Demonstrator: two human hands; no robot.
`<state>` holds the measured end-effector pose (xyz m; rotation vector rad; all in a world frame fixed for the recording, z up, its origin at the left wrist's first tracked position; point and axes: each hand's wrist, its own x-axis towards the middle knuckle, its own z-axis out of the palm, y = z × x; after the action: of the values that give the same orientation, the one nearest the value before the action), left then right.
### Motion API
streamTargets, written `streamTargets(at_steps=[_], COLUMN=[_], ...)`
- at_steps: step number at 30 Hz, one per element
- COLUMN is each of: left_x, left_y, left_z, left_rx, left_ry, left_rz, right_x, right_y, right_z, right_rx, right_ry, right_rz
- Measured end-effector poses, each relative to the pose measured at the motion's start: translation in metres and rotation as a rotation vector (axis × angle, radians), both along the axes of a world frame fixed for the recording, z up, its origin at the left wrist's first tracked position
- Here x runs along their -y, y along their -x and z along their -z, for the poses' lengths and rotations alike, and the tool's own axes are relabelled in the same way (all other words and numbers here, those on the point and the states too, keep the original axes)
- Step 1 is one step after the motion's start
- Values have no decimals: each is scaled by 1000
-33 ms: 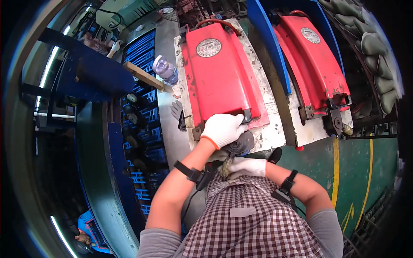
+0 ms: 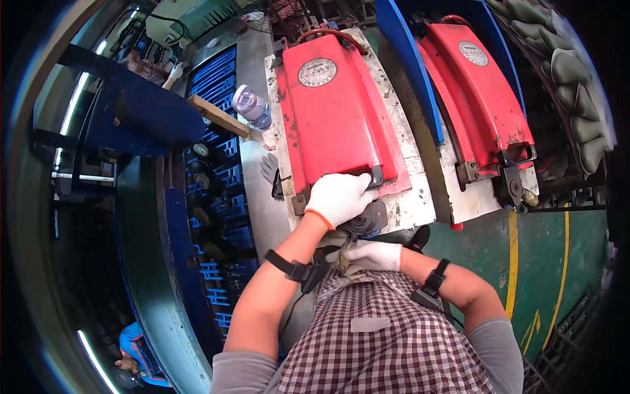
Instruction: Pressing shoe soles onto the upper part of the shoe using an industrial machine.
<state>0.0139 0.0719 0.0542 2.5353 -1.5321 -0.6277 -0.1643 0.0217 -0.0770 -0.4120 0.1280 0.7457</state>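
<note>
My left hand (image 2: 341, 197), in a white knitted glove with an orange cuff, is closed on the black handle (image 2: 376, 176) at the near end of a red machine cover (image 2: 328, 118). The cover lies down on a worn pale base plate (image 2: 413, 197). Just below that handle is a round black part (image 2: 367, 218). My right hand (image 2: 374, 255), also gloved in white, is closed close to my checked apron, below the round part. A crumpled greyish piece shows at its fingers; its kind is unclear.
A second red machine (image 2: 479, 98) stands to the right, behind a blue panel (image 2: 413, 72). Left are a metal bench with a clear bottle (image 2: 249, 105), a grey glove (image 2: 269, 167) and blue racks (image 2: 216, 223). Dark padded shapes (image 2: 571, 79) line the far right. Other people are at left.
My right hand has shifted slightly left, and its fingers sit differently at the crumpled piece. My left hand stays on the handle.
</note>
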Motion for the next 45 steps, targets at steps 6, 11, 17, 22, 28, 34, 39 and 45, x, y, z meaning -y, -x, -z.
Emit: streamTargets(at_steps=[6,11,17,22,28,34,39,45], left_x=[1,2,12,13,26,23,27,26], left_y=[5,6,10,12,16,19,18,19], left_z=[1,1,-11,-15,-11,-11,-12,-14], left_rx=[4,8,-7,-38,-14,5,6,2], left_ry=[37,48,-3,-29,-125,-102,-79,-78], left_rz=[-34,-66,-153,-284,-263,-319,-345,-359], right_x=[18,132,267,377,402,405,399,398], right_y=[15,60,122,175,222,209,193,188], right_z=[-1,-27,-67,-49,6,-8,-16,-14], right_rx=[-131,-144,201,-129,-324,-431,-284,-385], right_ry=[-61,380,1839,2785,2432,2420,2648,2626], right_rz=[-13,112,918,945,913,746,564,575])
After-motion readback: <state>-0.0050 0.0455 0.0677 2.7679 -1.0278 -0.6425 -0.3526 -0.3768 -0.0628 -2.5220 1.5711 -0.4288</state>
